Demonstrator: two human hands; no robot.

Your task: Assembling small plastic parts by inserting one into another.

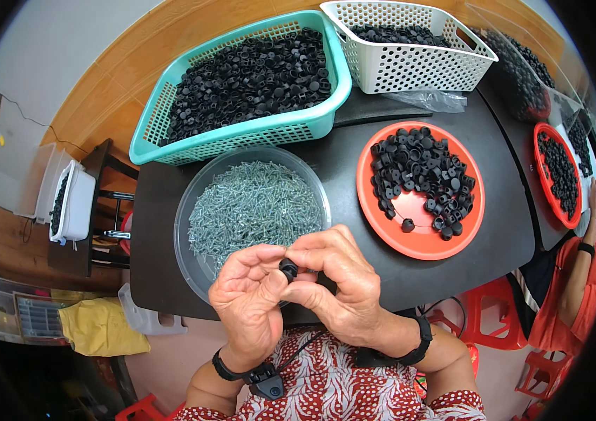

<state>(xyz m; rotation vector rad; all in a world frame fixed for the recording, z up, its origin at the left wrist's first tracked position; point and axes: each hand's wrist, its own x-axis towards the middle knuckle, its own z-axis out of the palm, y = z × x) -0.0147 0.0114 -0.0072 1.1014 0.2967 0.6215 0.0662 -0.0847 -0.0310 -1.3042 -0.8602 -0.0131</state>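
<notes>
A small round black plastic cap [288,268] is pinched between the fingertips of both hands, over the front edge of the dark table. My left hand [249,298] grips it from the left with thumb and fingers. From the other side my right hand [336,281] closes on the same cap; whether a screw sits in it is hidden by the fingers. Just beyond the hands stands a round clear tub [184,235] full of silvery screws [252,207]. To its right, an orange-red plate [410,245] carries many loose black caps [421,165].
At the back are a teal basket [256,133] heaped with black parts and a white perforated basket [417,70]. A plastic bag [431,102] lies below the latter. A red basket [543,168] of black parts and another person's arm [582,274] are at right. Red stools [491,316] stand below.
</notes>
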